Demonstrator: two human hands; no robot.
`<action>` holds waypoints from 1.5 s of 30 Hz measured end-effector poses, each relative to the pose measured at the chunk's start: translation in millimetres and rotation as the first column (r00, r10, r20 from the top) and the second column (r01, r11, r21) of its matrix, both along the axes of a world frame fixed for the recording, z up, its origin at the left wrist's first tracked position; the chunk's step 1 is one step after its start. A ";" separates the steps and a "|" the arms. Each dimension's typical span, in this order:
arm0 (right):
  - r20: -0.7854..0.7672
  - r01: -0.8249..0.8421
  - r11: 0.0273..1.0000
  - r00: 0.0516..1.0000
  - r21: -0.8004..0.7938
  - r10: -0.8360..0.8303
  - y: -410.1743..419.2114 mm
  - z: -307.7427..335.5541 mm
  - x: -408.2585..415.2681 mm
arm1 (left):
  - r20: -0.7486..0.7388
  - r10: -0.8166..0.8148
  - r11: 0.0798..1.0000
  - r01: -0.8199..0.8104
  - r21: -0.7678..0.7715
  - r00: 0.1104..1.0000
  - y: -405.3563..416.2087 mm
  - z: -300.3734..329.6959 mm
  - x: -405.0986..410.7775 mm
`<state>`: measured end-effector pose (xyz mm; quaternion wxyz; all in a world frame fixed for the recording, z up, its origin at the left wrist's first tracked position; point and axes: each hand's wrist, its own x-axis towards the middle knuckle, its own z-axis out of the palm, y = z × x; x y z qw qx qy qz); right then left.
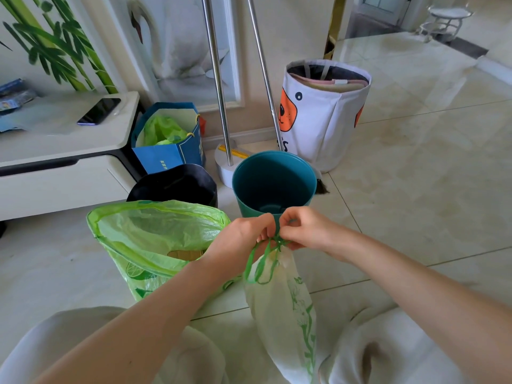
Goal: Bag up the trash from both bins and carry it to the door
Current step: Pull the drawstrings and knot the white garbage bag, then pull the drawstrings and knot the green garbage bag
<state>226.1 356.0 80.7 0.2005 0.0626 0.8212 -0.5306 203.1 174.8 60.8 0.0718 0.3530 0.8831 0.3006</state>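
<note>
A white trash bag with a green plant print hangs between my knees. Its green drawstring is gathered at the top, and my left hand and my right hand both pinch it at the neck. An open green trash bag with some cardboard inside stands on the floor to the left. Behind my hands sits a teal bin, with nothing seen inside. A black bin stands to its left, partly hidden by the green bag.
A blue paper bag with green plastic inside leans by a white cabinet that carries a phone. Two metal poles on a white base and a white fabric basket stand behind the bins. Tiled floor stretches right.
</note>
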 end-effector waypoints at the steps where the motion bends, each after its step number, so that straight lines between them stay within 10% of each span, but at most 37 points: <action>1: 0.016 -0.053 0.998 0.998 0.018 0.053 1.2 1.6 0.0 | -0.032 -0.012 1.000 0.013 0.005 0.999 0.0 -1.3 -0.1; 6: -0.041 -0.250 0.842 0.951 0.478 0.305 15.7 14.6 -3.1 | 0.016 0.029 0.998 -0.028 -0.062 0.999 1.8 -2.9 -0.1; 11: -0.212 -0.010 0.649 0.941 0.760 0.263 39.1 19.2 -9.2 | -0.025 0.006 0.999 -0.007 -0.042 1.000 -2.4 -6.3 -0.8; 15: -0.172 0.242 0.958 0.961 0.152 -0.215 42.7 35.1 -18.2 | -0.017 -0.004 1.000 0.003 -0.024 1.000 -8.2 -7.8 -3.0; 18: 0.170 0.339 0.855 0.940 -0.392 -0.295 42.9 46.7 -18.7 | 0.053 -0.002 0.999 0.001 0.033 0.999 -12.1 -1.9 -2.4; 23: 0.316 0.445 0.684 0.895 -0.578 -0.315 50.6 39.7 -24.2 | 0.332 0.193 0.963 -0.243 0.116 0.923 -7.0 14.2 1.8; 30: 0.410 0.592 0.717 0.795 -0.368 -0.446 72.8 21.5 -22.2 | 0.535 0.357 0.873 -0.477 0.099 0.766 -40.3 15.7 -1.7; 39: 0.444 0.593 0.801 0.743 -0.087 -0.501 86.0 -10.6 -7.5 | 0.568 0.369 0.920 -0.203 -0.335 0.736 -91.5 -26.4 18.4; 45: 0.102 0.314 0.868 0.920 0.386 -0.378 68.5 -16.1 -7.5 | 0.549 0.359 0.926 -0.215 -0.310 0.755 -102.7 -24.3 23.3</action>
